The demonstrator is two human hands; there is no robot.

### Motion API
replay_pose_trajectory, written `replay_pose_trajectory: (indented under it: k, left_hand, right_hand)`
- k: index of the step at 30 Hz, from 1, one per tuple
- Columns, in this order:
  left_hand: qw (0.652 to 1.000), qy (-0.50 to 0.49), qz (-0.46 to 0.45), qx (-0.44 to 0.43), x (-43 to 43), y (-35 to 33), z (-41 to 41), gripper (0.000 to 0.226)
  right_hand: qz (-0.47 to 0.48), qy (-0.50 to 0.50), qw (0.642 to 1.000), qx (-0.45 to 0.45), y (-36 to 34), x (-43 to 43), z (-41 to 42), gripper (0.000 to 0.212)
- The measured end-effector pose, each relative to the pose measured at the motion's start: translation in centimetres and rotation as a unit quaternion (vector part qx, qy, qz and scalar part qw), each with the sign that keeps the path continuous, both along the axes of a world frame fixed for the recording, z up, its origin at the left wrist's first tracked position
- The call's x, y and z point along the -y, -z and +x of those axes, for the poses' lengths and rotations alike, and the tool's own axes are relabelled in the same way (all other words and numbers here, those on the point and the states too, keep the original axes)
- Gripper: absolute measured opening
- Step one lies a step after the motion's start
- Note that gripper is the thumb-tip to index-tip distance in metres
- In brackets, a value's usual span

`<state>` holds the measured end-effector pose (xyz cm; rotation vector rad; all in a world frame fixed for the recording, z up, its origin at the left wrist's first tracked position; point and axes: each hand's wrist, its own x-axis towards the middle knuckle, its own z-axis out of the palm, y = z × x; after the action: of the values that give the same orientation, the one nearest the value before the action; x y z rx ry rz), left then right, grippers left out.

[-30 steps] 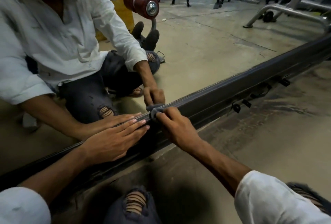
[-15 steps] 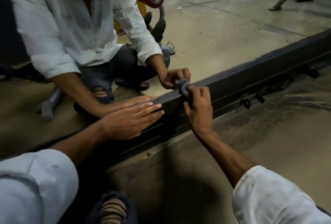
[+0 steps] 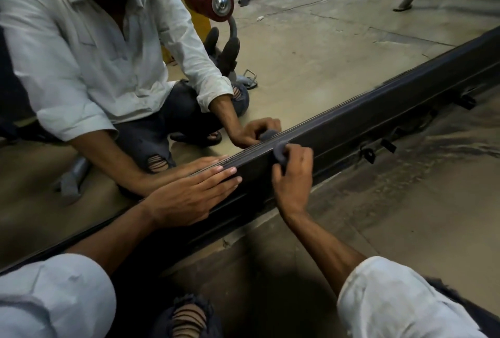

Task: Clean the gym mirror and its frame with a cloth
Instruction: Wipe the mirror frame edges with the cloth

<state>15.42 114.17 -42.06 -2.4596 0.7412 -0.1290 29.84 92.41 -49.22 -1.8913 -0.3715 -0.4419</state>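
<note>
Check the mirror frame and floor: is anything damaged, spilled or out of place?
Nothing looks broken or spilled. The right hand holds the cloth on the frame; only the floor beside it looks dusty and streaked.

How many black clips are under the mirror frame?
3: a clip just right of the right hand, another beside it, a third farther right. More may be hidden.

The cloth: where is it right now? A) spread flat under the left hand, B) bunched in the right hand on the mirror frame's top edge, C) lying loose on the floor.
B: the right hand pinches the balled grey cloth against the top edge of the dark frame, while the left hand lies flat on the frame with nothing under it.
</note>
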Motion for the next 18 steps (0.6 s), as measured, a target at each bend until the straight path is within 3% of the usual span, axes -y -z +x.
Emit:
replay_pose_trajectory:
  k: [3, 5, 7, 8, 10, 13, 14, 16, 18]
  left_hand:
    - [0.998, 0.021, 0.061, 0.024, 0.1, -0.4, 0.2, 0.077]
    - [0.996, 0.015, 0.083, 0.02, 0.7, -1.0, 0.2, 0.081]
    - [0.994, -0.001, 0.106, 0.022, 1.1, -1.4, 0.3, 0.083]
    - [0.994, -0.005, 0.11, 0.019, 1.2, -1.3, 0.5, 0.083]
    - [0.993, -0.009, 0.119, -0.001, 2.3, -1.5, 1.5, 0.083]
    - [0.991, 0.027, 0.129, 0.007, 4.3, -1.2, 4.4, 0.083]
    - [0.991, 0.038, 0.129, 0.011, 4.8, -0.9, 5.5, 0.083]
    - [0.992, 0.038, 0.124, 0.008, 5.2, -0.4, 7.4, 0.079]
    - [0.991, 0.039, 0.125, 0.016, 5.7, -0.2, 8.1, 0.068]
  right_hand:
    - [0.023, 0.029, 0.998, -0.049, -0.3, 0.1, -0.2, 0.036]
    - [-0.02, -0.084, 0.996, 0.017, -1.1, 0.0, -2.0, 0.039]
    - [-0.086, -0.214, 0.968, 0.103, -2.0, 0.6, -2.9, 0.042]
    - [-0.105, -0.233, 0.957, 0.136, -2.6, 1.0, -2.2, 0.043]
    - [-0.079, -0.163, 0.975, 0.126, -3.3, 2.0, 0.5, 0.044]
    - [-0.009, 0.01, 1.0, 0.007, -3.4, 3.8, 4.3, 0.037]
    - [-0.01, 0.029, 1.0, 0.005, -3.3, 3.9, 4.7, 0.036]
    - [-0.047, -0.021, 0.996, 0.068, -3.3, 3.4, 3.8, 0.039]
    - [-0.101, -0.141, 0.974, 0.144, -3.2, 3.1, 2.2, 0.04]
